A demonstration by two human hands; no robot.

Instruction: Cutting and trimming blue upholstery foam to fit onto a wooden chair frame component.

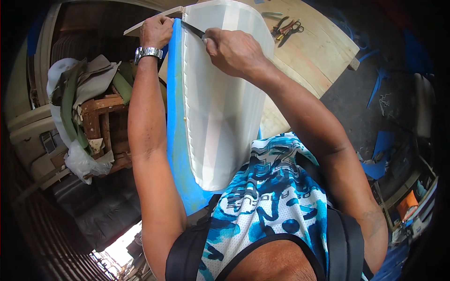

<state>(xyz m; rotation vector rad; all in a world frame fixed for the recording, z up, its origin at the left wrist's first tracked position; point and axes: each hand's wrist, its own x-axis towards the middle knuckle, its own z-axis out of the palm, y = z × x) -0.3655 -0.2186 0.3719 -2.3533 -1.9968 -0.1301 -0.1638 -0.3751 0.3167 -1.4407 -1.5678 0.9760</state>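
Head view: left hand (156,31) grips blue foam edge (176,117); right hand (233,50) clenches knife (193,29), mid-trim. Next: steady pull along edge.

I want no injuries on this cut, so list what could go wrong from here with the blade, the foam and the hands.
1. The left hand pinches the top edge near the dark blade held by the right hand; a slip could probably cut its fingers.
2. The blue foam with its white cover stands upright, steadied at the top by the hands; it may wobble and send the cut off line.
3. The blade could nick the white cover.
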